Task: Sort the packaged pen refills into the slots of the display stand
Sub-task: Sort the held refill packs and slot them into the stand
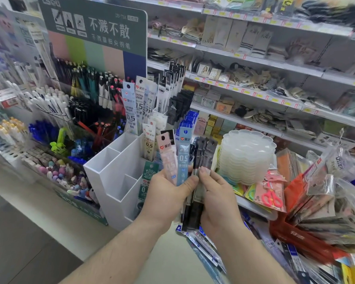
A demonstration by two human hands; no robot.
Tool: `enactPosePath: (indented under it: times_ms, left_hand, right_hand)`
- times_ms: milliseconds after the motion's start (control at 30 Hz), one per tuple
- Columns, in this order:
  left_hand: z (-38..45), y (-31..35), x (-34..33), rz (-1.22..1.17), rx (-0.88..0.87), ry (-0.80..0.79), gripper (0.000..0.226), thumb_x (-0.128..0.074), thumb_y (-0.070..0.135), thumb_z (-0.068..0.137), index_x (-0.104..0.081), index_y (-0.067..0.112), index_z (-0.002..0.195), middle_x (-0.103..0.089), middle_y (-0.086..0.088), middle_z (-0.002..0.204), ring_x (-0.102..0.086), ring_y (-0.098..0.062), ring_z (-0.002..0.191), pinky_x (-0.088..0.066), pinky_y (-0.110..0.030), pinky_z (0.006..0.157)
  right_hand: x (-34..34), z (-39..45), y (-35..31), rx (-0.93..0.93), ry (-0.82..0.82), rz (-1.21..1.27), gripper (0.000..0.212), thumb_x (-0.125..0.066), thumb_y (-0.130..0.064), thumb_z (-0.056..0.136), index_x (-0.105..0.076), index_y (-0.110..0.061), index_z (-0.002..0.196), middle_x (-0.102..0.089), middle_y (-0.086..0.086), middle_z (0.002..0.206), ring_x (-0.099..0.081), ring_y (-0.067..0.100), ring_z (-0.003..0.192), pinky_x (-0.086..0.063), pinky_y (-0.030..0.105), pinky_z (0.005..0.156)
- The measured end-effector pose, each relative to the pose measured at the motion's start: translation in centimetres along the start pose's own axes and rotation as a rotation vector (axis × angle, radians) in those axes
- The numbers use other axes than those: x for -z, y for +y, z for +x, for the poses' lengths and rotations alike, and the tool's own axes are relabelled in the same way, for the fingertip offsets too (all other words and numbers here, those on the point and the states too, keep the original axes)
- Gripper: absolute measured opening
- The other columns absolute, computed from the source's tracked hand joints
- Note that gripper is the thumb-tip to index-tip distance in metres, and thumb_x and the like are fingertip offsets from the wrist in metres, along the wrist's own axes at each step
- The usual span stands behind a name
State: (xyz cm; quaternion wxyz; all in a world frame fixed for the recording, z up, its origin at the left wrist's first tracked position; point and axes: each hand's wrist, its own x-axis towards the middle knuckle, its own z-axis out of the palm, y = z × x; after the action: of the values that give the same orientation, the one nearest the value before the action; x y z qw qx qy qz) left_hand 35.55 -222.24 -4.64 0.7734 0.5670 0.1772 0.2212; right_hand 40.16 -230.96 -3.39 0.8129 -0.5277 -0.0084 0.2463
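Observation:
My left hand (168, 189) grips a fan of refill packs: a pink pack (166, 155), a blue pack (183, 158) and a green pack (147, 181) lower down. My right hand (217, 193) pinches several dark grey and black refill packs (205, 152) right beside the fan. Just left of my hands is the white display stand (119, 177). Its front slots are bare, and its rear slots hold upright white refill packs (140, 103) and black ones (175, 83).
A stack of clear plastic trays (246, 156) sits right of my hands. More refill packs (205, 247) lie loose on the shelf edge below. A red basket (291, 234) with packets is at the lower right. Pen displays (55, 111) stand at the left.

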Motion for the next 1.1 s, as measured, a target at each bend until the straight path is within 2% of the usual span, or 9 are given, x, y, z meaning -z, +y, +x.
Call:
enactPosePath:
  times_ms: [100, 267, 400, 467, 533, 667, 767, 867, 1100]
  left_hand:
    - [0.0, 0.4, 0.3, -0.006, 0.02, -0.067, 0.023, -0.077, -0.003, 0.08, -0.078, 0.018, 0.09, -0.079, -0.005, 0.089, -0.076, -0.014, 0.083, -0.056, -0.019, 0.069]
    - [0.4, 1.2, 1.2, 0.043, 0.048, -0.061, 0.018, -0.078, 0.003, 0.081, -0.08, 0.019, 0.086, -0.078, -0.01, 0.09, -0.076, -0.023, 0.087, -0.061, -0.032, 0.076]
    - [1.0, 2.0, 2.4, 0.116, 0.046, -0.022, 0.017, -0.079, 0.008, 0.082, -0.081, 0.023, 0.089, -0.079, -0.005, 0.091, -0.076, -0.021, 0.09, -0.059, -0.035, 0.079]
    - [1.3, 2.4, 2.5, 0.108, 0.035, 0.034, 0.018, -0.077, 0.004, 0.083, -0.079, 0.02, 0.092, -0.079, -0.004, 0.091, -0.075, -0.02, 0.09, -0.06, -0.036, 0.081]
    - [1.6, 3.1, 2.8, 0.081, 0.012, 0.08, 0.02, -0.074, 0.0, 0.085, -0.076, 0.018, 0.092, -0.079, -0.003, 0.084, -0.076, -0.017, 0.083, -0.061, -0.029, 0.073]
    - [2.3, 5.0, 4.6, 0.04, -0.068, 0.186, 0.015, -0.069, 0.0, 0.089, -0.074, 0.014, 0.092, -0.077, -0.001, 0.074, -0.074, -0.013, 0.071, -0.058, -0.021, 0.062]
    - [2.6, 5.9, 5.2, 0.01, -0.082, 0.2, 0.013, -0.069, -0.001, 0.089, -0.074, 0.011, 0.092, -0.075, -0.001, 0.071, -0.073, -0.014, 0.069, -0.058, -0.022, 0.061]
    - [2.5, 6.2, 5.2, -0.003, -0.068, 0.182, 0.012, -0.069, -0.002, 0.088, -0.073, 0.009, 0.09, -0.075, -0.002, 0.07, -0.073, -0.014, 0.066, -0.058, -0.021, 0.059]
    - [2.4, 6.3, 5.3, 0.002, -0.043, 0.166, 0.012, -0.068, 0.0, 0.09, -0.072, 0.01, 0.094, -0.075, -0.005, 0.072, -0.073, -0.019, 0.066, -0.058, -0.025, 0.058]
  right_hand:
    - [-0.1, 0.1, 0.1, -0.001, -0.016, -0.017, 0.037, -0.043, -0.019, 0.106, -0.077, -0.008, 0.095, -0.074, 0.02, 0.105, -0.073, 0.035, 0.097, -0.057, 0.045, 0.085]
    - [0.0, 0.0, -0.3, -0.024, -0.105, -0.155, 0.037, -0.046, -0.017, 0.105, -0.079, -0.018, 0.088, -0.077, 0.013, 0.1, -0.075, 0.025, 0.09, -0.06, 0.041, 0.079]
    - [-0.3, 0.4, -1.9, 0.032, -0.195, -0.294, 0.034, -0.058, -0.008, 0.098, -0.082, -0.022, 0.079, -0.078, -0.001, 0.084, -0.066, -0.001, 0.062, -0.048, 0.011, 0.053]
    - [-0.8, 0.8, -2.3, 0.015, -0.212, -0.273, 0.03, -0.061, -0.006, 0.096, -0.081, -0.018, 0.078, -0.075, -0.002, 0.077, -0.059, 0.0, 0.052, -0.043, 0.013, 0.046]
    - [-1.1, 1.6, -2.7, -0.015, -0.189, -0.273, 0.023, -0.065, -0.009, 0.094, -0.08, -0.016, 0.078, -0.073, 0.002, 0.076, -0.053, 0.006, 0.051, -0.039, 0.017, 0.046]
    - [-0.9, 4.9, -5.6, 0.071, -0.001, -0.186, 0.012, -0.067, -0.006, 0.092, -0.069, -0.013, 0.082, -0.067, 0.004, 0.07, -0.047, 0.007, 0.046, -0.041, 0.017, 0.044]
    - [-1.4, 7.7, -7.4, 0.214, 0.094, -0.251, 0.007, -0.066, -0.005, 0.093, -0.065, -0.011, 0.09, -0.066, 0.006, 0.075, -0.055, 0.01, 0.051, -0.05, 0.019, 0.05]
    - [-3.0, 10.4, -7.8, 0.324, 0.118, -0.368, 0.008, -0.069, -0.005, 0.091, -0.067, -0.012, 0.086, -0.071, 0.005, 0.069, -0.066, 0.014, 0.055, -0.059, 0.029, 0.061]
    - [-5.6, 15.1, -6.4, 0.387, 0.109, -0.595, 0.012, -0.072, -0.012, 0.088, -0.068, -0.021, 0.081, -0.074, 0.004, 0.078, -0.073, 0.013, 0.064, -0.063, 0.038, 0.073]
